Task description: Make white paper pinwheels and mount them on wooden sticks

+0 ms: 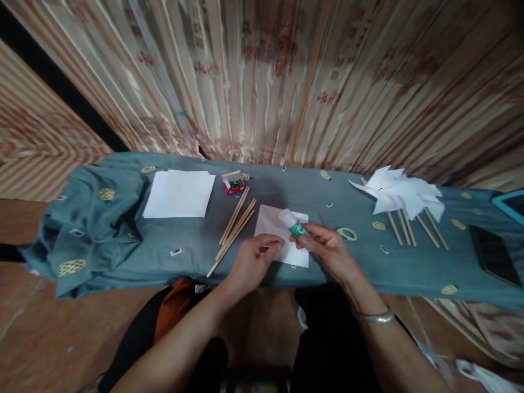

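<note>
Mid-frame, our right hand [331, 250] grips the glue [295, 225]; we cannot tell what our left hand [254, 259] holds, but should keep the paper [268, 221] flat.

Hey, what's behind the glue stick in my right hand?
White paper shows behind the glue stick in this view; the part directly covered by it and your right hand can't be seen.

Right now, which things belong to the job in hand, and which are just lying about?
Likely in use: glue stick in the right hand, white sheet, paper stack, loose sticks, red box, paper pinwheels.

Probably unrelated: black phone, blue-edged object; green ring unclear.
</note>
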`<state>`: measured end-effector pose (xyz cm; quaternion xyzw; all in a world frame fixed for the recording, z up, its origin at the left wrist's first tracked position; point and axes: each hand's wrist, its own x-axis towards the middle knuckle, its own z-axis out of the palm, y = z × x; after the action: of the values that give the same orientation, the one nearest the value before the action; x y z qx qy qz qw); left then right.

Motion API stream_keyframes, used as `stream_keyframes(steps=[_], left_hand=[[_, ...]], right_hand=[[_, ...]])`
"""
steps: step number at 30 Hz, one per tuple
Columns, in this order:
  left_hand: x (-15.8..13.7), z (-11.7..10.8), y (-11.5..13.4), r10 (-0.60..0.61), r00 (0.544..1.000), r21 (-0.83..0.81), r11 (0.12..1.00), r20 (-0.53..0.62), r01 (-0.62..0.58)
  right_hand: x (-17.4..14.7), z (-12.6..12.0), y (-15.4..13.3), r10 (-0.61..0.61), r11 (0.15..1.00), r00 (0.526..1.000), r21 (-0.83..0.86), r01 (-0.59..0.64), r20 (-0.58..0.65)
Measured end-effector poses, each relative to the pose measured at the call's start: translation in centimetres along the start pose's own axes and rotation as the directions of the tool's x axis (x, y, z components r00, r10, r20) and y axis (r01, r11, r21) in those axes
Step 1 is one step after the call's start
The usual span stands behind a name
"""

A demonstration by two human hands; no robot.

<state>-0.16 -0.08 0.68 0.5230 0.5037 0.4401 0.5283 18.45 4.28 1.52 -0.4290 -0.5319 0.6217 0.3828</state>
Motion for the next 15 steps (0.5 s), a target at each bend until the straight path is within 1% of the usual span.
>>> stream_keyframes(steps=[2,3,4,6,8,9,11,13,15], left_hand=[[0.5,0.1,0.3,-0.022,1.0,-0.202,0.979,-0.023,0.017],[0.7,0.2,0.5,-0.011,1.0,-0.252,0.968,-0.019,0.006],[1.0,0.3,0.6,0.003,1.0,-0.257,0.966,-0.009,-0.005],[1.4,0.6,0.7,0.021,0.999,-0.206,0.978,0.032,-0.014],[1.7,0.9,0.6,0.011,0.998,-0.155,0.988,0.06,-0.001],[1.9,1.2,0.4,-0.001,0.998,-0.151,0.988,0.06,0.01],[2.1,1.6,0.2,-0.033,0.998,-0.179,0.983,0.044,0.04],[2.3,2.0,0.0,-0.063,0.998,-0.22,0.973,0.022,0.066],[2.4,2.4,0.0,-0.088,0.996,-0.252,0.964,0.014,0.089]], right_hand=[[-0.6,-1.2,0.2,0.0,1.0,1.0,-0.031,0.0,0.004],[-0.9,-1.7,0.4,0.006,0.999,1.0,-0.05,-0.006,0.001],[-1.1,-2.1,0.6,0.015,0.998,1.0,-0.068,-0.015,-0.004],[-1.5,-2.8,1.0,0.041,0.995,0.999,-0.086,-0.043,-0.03],[-1.8,-3.3,1.2,0.075,0.995,0.995,-0.064,-0.079,-0.061],[-1.9,-3.5,1.2,0.093,0.995,0.993,-0.033,-0.096,-0.076],[-2.0,-3.6,1.2,0.119,0.991,0.987,0.08,-0.111,-0.109],[-2.0,-3.4,1.3,0.124,0.971,0.984,0.219,-0.094,-0.127],[-1.8,-2.9,1.5,0.123,0.943,0.985,0.323,-0.077,-0.124]])
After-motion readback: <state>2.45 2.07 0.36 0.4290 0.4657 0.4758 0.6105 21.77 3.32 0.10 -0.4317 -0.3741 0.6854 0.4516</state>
